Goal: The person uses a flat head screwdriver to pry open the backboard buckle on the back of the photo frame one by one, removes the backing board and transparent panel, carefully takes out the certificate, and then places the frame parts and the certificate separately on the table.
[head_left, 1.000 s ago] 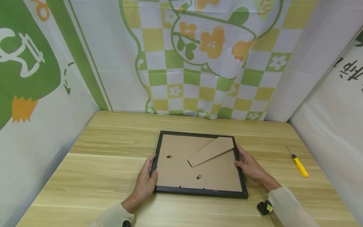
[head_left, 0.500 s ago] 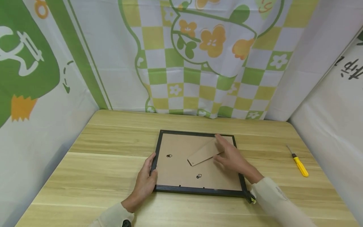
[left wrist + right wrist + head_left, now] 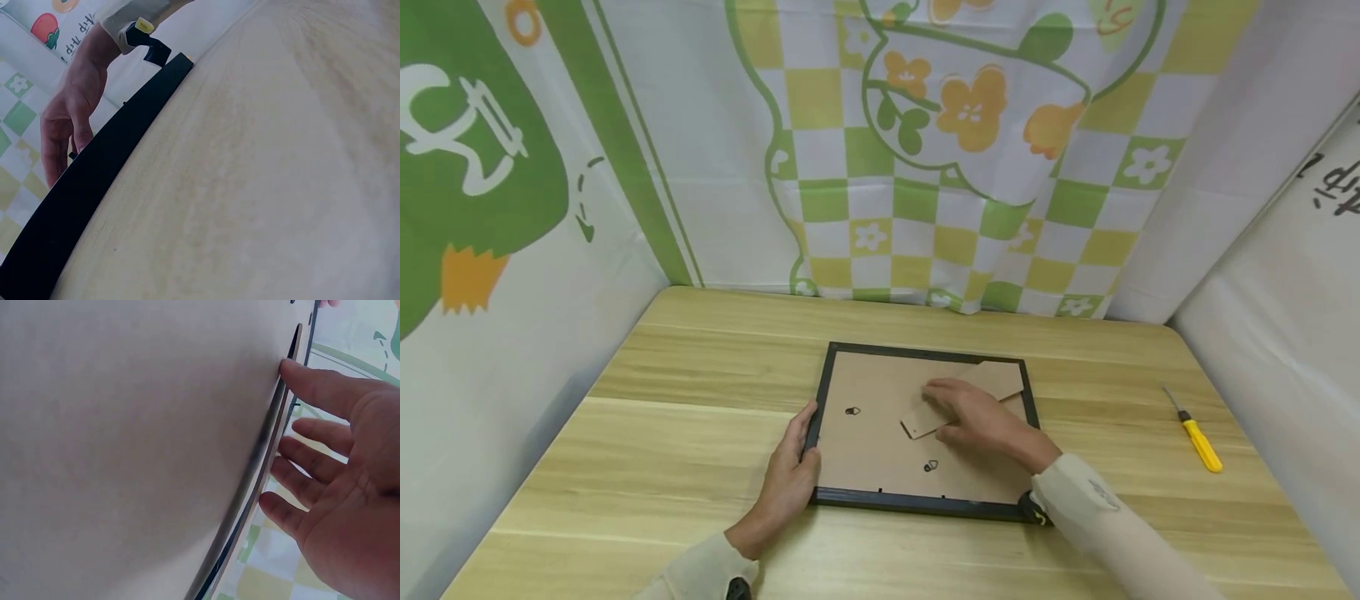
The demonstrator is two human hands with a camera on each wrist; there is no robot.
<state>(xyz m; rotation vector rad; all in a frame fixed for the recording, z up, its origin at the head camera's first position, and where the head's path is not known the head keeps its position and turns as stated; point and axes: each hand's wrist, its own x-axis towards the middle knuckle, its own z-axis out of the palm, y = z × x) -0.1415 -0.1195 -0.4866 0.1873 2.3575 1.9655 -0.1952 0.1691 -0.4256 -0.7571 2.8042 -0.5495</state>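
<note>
Wooden table [image 3: 625, 467]: yellow screwdriver [image 3: 1199, 437] far right of frame [image 3: 821, 414]; nothing between.

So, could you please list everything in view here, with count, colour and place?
picture frame: one, black, lying face down at the middle of the table.
backing board: one, brown, set inside the frame, with two small metal hangers on it.
stand flap: one, brown, lying on the backing board towards its far right corner.
screwdriver: one, yellow handle, on the table's right side.
table: one, light wood.
cloth backdrop: white with green and yellow checks and flowers, behind the table.
left hand: rests against the frame's left edge.
right hand: fingers on the stand flap.
</note>
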